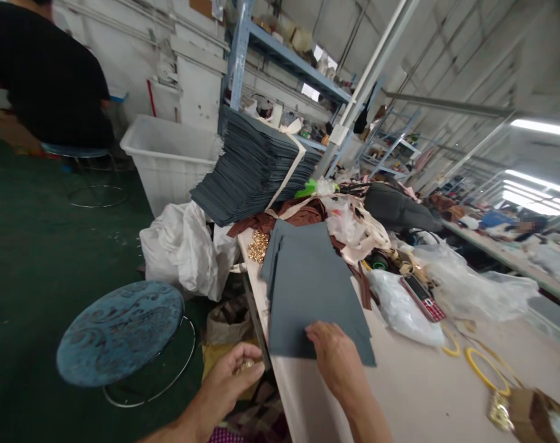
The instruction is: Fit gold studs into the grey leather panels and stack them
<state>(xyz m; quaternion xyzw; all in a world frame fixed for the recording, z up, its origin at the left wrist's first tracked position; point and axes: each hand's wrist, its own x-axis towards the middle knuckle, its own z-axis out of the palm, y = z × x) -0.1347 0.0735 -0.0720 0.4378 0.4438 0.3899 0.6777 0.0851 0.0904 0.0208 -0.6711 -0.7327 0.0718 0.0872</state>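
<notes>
At the left end of the table, as the head view shows, the sheets lie flat, dark grey, a few pcs one over another and not quite aligned. R hand is at their near edge, w/ fingers bent and close together, the tips on or just above the top sheet; I can't tell if they pinch it. L hand is just beside the table edge, half closed, fingers curled round some small gold bits; I can't count them, b/c thumb and fingers cover a part. Gold pile lies by the far left corner of the sheets. Behind stands the tall stack of similar grey pcs, w/ a pale strap across it. To the right, the phone rests against a white bag.

Abt progress: work seems to be in the middle. Sheets are laid out, L hand has its bits, and more lie in the gold pile. Top sheet shows no bit on it. Whether the stack is done or waiting, this view doesn't tell, so the amt left is unclear.
</notes>
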